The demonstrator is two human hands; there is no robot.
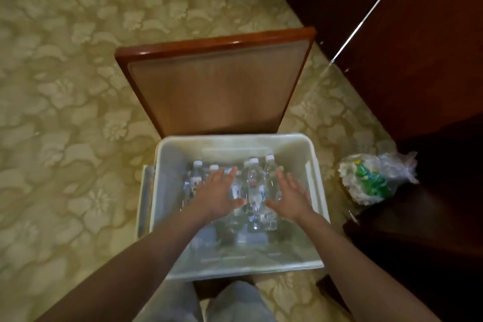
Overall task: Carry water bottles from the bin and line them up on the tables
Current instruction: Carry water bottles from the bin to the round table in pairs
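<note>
Head view, looking down into a pale plastic bin that appears to sit on the seat of a wooden chair over patterned carpet. The water bottles stand upright inside the bin, white caps up, clustered toward the far half; near half of the bin floor looks bare, though blur makes the count uncertain. Left hand hovers over the left group, fingers spread and extended, palm down, gripping nothing. Right hand likewise spread and empty, over the right side of the cluster, thumb pointing inward. One taller-looking bottle shows in the gap between the two thumbs. Whether either palm touches a cap cannot be told. Judged step: reaching in to gather bottles, none lifted yet. To do it well, probably close each hand round bottle bodies below the shoulder rather than the caps, take only as many as each hand can clamp firmly, and lift straight up so the neighbours stay standing. Clear wet-looking plastic may be slippery; squeeze lightly, since thin bottles buckle. A crumpled plastic bag with something green lies on the floor to the right, beside dark wooden furniture; no table top visible here
</note>
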